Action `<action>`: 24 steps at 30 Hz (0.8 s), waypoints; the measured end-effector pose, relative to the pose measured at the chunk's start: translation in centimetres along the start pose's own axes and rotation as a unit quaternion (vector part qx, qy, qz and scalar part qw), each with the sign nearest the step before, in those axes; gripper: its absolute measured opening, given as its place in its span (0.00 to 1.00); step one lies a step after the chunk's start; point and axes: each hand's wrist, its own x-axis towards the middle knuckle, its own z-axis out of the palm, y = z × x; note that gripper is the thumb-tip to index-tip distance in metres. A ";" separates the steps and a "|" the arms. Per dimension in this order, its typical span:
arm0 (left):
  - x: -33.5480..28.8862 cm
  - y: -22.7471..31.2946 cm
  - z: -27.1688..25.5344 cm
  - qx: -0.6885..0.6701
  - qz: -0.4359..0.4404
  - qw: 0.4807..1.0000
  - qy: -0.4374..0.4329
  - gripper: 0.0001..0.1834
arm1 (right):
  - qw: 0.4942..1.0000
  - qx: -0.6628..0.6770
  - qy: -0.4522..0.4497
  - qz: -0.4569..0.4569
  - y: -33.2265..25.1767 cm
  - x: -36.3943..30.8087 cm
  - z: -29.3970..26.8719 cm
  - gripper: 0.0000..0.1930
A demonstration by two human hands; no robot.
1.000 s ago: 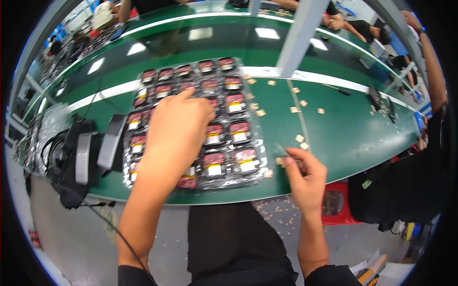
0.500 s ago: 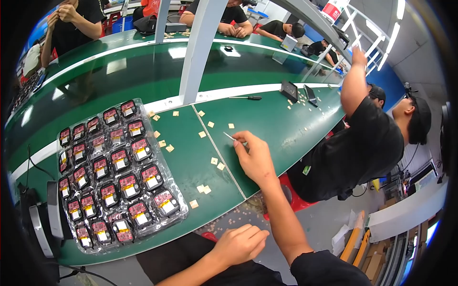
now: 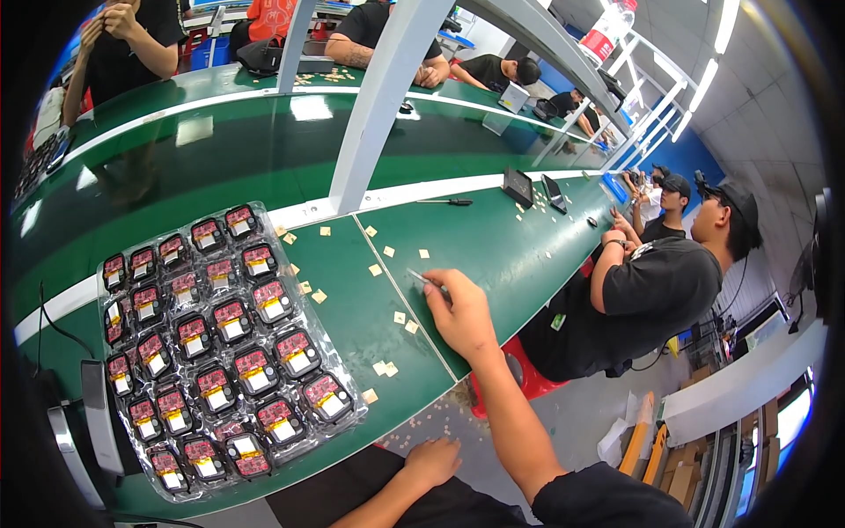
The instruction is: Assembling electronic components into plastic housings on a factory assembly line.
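Observation:
My right hand (image 3: 459, 315) is over the green bench, its thumb and fingers pinched on a thin, pointed metal tool (image 3: 417, 276). The tool's tip points to the far left, near a small tan square piece (image 3: 424, 253). Several similar tan squares (image 3: 400, 318) lie scattered to the left of this hand. My left hand (image 3: 431, 462) is low, by my lap below the bench edge, with its fingers curled; whatever they may hold is hidden. On the left, a clear plastic tray (image 3: 354, 417) holds rows of black watch-like cases with red boards and white-and-yellow parts.
A screwdriver (image 3: 449, 202) lies beyond my right hand, with a black box (image 3: 518, 187) farther right. A grey upright post (image 3: 374, 114) rises at the bench's back rail. A co-worker in black (image 3: 656, 299) sits on the right; others work across the bench.
My left hand has dropped lower toward my lap. My right hand still pinches the tool and sits slightly lower in view. The co-worker's raised arm on the right has come down. The whole view has shifted slightly.

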 end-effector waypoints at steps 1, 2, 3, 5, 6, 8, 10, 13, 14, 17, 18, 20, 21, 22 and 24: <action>-0.2 0.3 -0.2 0.014 0.002 0.999 0.029 0.23 | 1.000 0.000 -0.002 0.001 0.0 0.0 0.0 0.07; -0.4 0.4 -0.3 0.012 0.001 0.999 0.030 0.23 | 0.999 0.019 0.008 0.029 0.0 0.1 -0.1 0.08; -0.8 0.2 -0.3 0.012 0.002 1.000 0.020 0.23 | 0.997 0.039 0.019 0.057 0.1 0.0 -0.1 0.09; -1.0 -0.2 -0.8 0.014 0.004 1.000 0.018 0.23 | 0.995 0.071 0.029 0.064 0.4 0.0 -0.4 0.11; -1.2 -0.5 -0.7 -0.020 -0.004 0.999 0.028 0.23 | 0.990 0.098 0.036 0.089 0.5 0.0 -0.6 0.10; -2.0 -0.5 -1.1 -0.052 -0.013 0.998 0.031 0.23 | 0.984 0.136 0.047 0.107 0.6 -0.4 -0.5 0.11; -2.4 -0.1 -1.9 -0.008 -0.048 0.999 0.019 0.23 | 0.982 0.139 0.045 0.118 0.1 -0.2 -0.6 0.11; -2.0 -0.1 -1.8 0.034 -0.040 0.998 0.019 0.23 | 0.979 0.149 0.039 0.135 -0.6 -0.2 -0.7 0.12; -1.9 -0.4 -1.4 0.032 -0.041 0.998 0.020 0.23 | 0.977 0.158 0.035 0.139 -0.6 -0.1 -0.6 0.12; -1.7 -1.2 -0.2 -0.010 -0.027 0.999 0.035 0.23 | 0.981 0.144 0.023 0.129 -0.3 -0.6 -0.5 0.12; -1.5 -1.4 0.0 -0.022 -0.033 0.998 0.042 0.23 | 0.985 0.122 0.012 0.120 -0.2 -0.5 -0.7 0.12; -2.0 -1.0 -0.2 -0.035 -0.041 0.998 0.038 0.22 | 0.991 0.105 0.018 0.076 0.6 -0.6 -0.5 0.12; -1.8 -0.6 -0.4 -0.011 -0.036 0.999 0.035 0.23 | 0.996 0.086 0.023 0.027 1.2 -0.6 -0.2 0.12; -1.8 -0.1 -1.1 0.011 -0.032 0.999 0.037 0.24 | 0.995 0.087 0.036 -0.027 1.0 -0.1 0.1 0.12; -2.1 0.0 -1.6 0.015 -0.042 0.999 0.014 0.24 | 0.997 0.080 0.017 0.012 0.1 -0.7 0.0 0.12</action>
